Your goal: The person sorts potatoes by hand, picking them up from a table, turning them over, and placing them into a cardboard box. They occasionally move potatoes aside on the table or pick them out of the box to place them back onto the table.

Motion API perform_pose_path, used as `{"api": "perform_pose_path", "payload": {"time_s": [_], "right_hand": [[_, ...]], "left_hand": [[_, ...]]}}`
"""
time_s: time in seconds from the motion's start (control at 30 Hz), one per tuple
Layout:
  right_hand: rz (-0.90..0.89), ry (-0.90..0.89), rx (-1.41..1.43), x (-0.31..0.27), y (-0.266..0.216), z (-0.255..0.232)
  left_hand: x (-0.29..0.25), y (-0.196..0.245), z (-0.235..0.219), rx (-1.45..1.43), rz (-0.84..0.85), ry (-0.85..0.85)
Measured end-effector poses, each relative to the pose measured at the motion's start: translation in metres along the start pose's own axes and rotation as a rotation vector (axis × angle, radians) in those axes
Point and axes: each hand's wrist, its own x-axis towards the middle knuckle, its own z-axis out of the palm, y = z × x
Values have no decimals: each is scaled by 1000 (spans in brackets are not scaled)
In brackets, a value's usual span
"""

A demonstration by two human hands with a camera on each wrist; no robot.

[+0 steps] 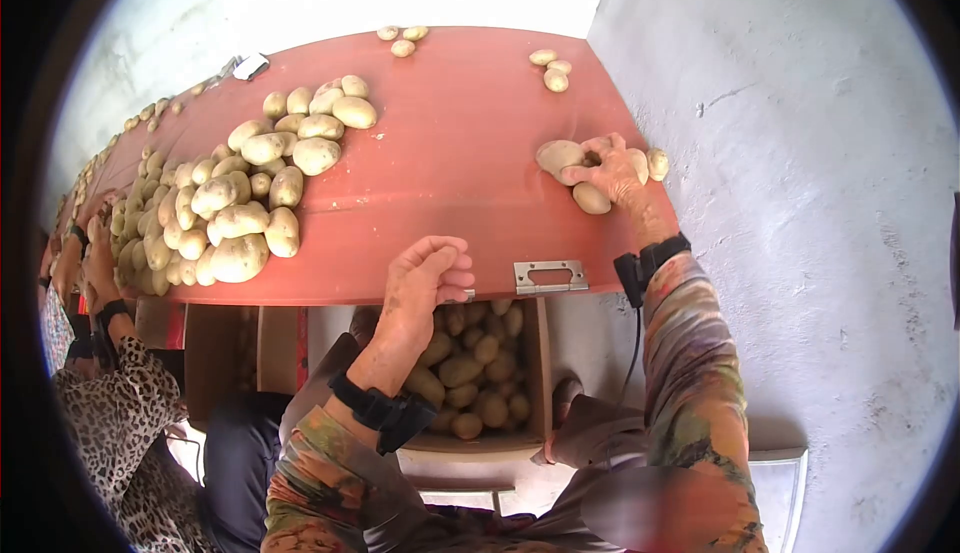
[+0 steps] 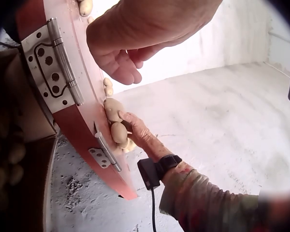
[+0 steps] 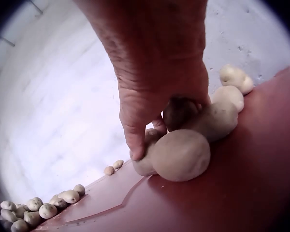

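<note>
At the right end of the red tabletop, my right hand reaches down over a small cluster of potatoes, fingers curled round a shaded potato under the palm. Its thumb lies against a long potato. Closer to the front sits a rounder potato, and another potato lies by the wall side of the hand. My left hand hovers by the front edge with its fingers loosely bent and nothing in them.
A large potato heap covers the table's left part. Small potato groups lie at the back, including one potato. Below the front edge stands a cardboard box of potatoes. A metal hinge is on the edge. Another person's hands work at left.
</note>
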Motion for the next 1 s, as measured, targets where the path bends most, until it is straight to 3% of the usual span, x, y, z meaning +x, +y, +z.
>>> {"api": "perform_pose_path", "payload": {"time_s": [0.23,0.53,0.77,0.83,1.0], "right_hand": [[87,7,12,-29,-23,4],[40,61,-102,-79,-68,23],[-89,107,-147,-103,-79,44],[-167,270,-236,-108,-81,53],[-219,339,-229,-112,-78,59]], "left_hand": [[0,-3,0,4,-14,-29],[2,-9,3,-27,-7,-76],[1,-13,13,-5,-36,-68],[1,-17,14,1,-41,-72],[1,-16,14,19,-57,-83]]}}
